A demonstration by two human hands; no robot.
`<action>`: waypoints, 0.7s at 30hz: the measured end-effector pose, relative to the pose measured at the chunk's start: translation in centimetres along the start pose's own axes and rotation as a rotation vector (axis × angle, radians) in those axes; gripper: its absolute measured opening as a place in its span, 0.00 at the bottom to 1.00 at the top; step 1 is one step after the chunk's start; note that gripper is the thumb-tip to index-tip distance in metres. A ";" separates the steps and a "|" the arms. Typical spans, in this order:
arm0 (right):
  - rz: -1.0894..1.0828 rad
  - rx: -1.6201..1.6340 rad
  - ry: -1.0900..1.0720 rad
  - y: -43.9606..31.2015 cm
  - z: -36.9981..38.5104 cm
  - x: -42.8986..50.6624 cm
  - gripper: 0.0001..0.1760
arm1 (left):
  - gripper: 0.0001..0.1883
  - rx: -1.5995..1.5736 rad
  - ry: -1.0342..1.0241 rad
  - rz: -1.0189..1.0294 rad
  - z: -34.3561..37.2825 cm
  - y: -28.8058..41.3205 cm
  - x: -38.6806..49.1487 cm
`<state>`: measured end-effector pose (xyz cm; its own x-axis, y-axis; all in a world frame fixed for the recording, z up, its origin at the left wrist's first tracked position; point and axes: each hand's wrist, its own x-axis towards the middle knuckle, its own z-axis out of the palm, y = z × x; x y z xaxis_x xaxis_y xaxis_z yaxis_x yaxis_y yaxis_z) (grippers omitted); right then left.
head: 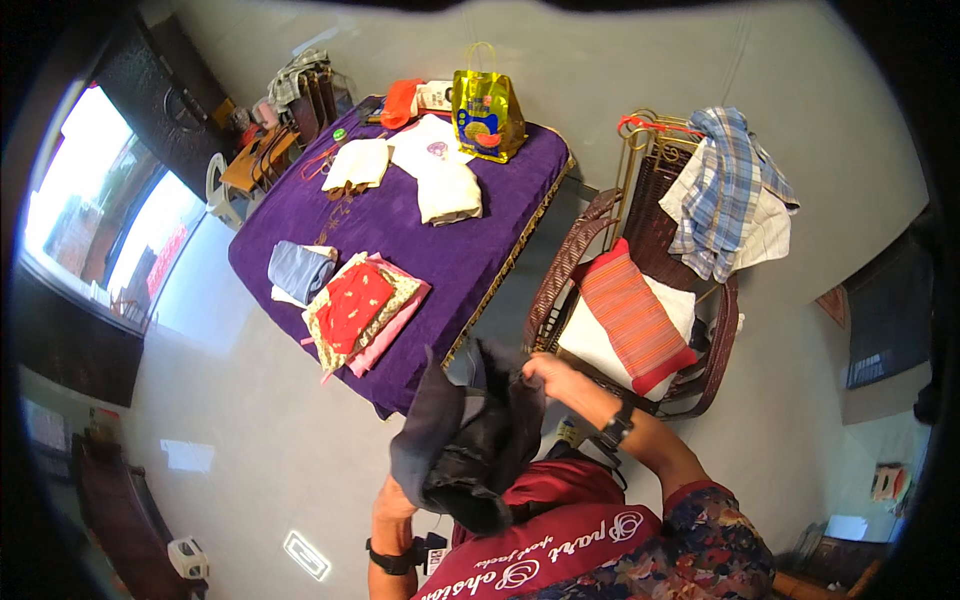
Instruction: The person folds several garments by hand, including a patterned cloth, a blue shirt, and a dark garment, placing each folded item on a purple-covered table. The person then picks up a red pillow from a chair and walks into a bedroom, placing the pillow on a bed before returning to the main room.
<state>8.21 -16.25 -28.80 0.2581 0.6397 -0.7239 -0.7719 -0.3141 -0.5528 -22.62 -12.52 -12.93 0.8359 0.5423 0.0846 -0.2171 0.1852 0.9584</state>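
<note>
A black cloth garment [469,442], bunched and hanging in folds, is held up in front of my body. My right hand [549,375] grips its upper right edge beside the wicker chair. At its lower left my left hand [395,499] holds it, with the fingers mostly hidden by the fabric. On the purple tablecloth [292,206] lie a stack of folded clothes topped by a red piece [352,307] and a folded blue-grey garment [301,266]. Farther back are folded white garments [450,195] and a white garment with a purple print [435,146].
A wicker armchair [540,300] on the right holds a striped cushion [637,319], with a plaid shirt [724,187] over its back. A yellow-green bag [487,120] and an orange-red item [401,103] stand at the table's far end. White plastic chair [219,191] beyond.
</note>
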 end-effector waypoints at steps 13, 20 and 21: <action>-0.321 0.043 -0.421 -7.6 1.8 -21.0 0.29 | 0.26 -0.469 0.493 -0.388 -0.7 -1.0 -4.0; -0.370 0.079 -0.071 -9.3 1.3 -23.9 0.25 | 0.22 -0.233 0.682 -0.408 -1.6 1.5 -2.9; -0.411 0.056 0.048 -9.6 1.0 -24.3 0.25 | 0.22 -0.218 0.692 -0.373 -1.7 2.0 -3.0</action>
<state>8.79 -28.06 -5.50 0.5769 0.6700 -0.4671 -0.6291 -0.0003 -0.7773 -26.39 -12.38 -11.78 0.3877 0.7835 -0.4856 -0.1385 0.5703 0.8096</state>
